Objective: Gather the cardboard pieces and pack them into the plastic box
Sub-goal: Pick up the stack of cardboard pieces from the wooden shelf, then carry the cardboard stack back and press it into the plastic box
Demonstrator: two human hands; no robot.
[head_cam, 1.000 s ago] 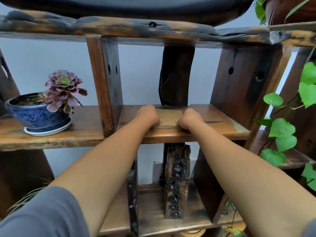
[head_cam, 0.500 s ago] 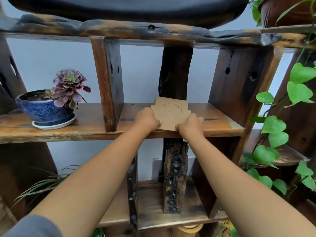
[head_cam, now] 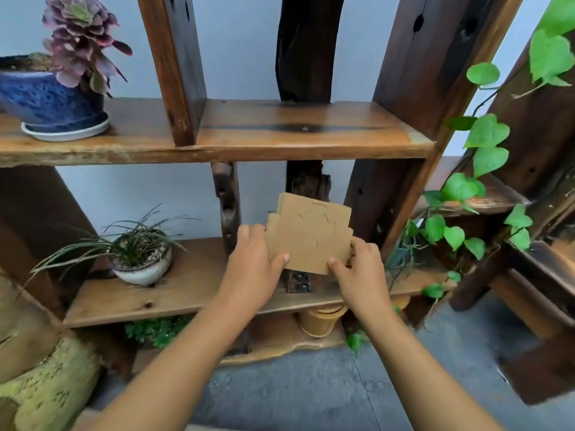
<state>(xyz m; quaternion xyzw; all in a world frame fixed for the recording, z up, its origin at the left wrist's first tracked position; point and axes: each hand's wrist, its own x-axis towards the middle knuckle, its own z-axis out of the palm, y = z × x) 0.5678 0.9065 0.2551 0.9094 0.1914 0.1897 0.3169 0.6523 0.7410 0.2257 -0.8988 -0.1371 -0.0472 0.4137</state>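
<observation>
A small stack of brown cardboard pieces (head_cam: 309,234) is held in the air in front of the lower part of a wooden shelf unit. My left hand (head_cam: 253,269) grips the stack's left edge, thumb on its front face. My right hand (head_cam: 359,269) grips the lower right corner. The pieces are fanned slightly, so several edges show at the top left. The middle shelf board (head_cam: 298,132) where they lay is bare. No plastic box is in view.
A blue pot with a purple succulent (head_cam: 53,94) stands on the middle shelf at left. A white pot of grass (head_cam: 141,259) sits on the lower shelf (head_cam: 174,290). Green vine leaves (head_cam: 485,138) hang at right. Grey floor (head_cam: 311,393) lies below.
Both hands lifted the cardboard stack off the middle shelf and brought it down and towards me; the view has tilted downward to the lower shelves and floor.
</observation>
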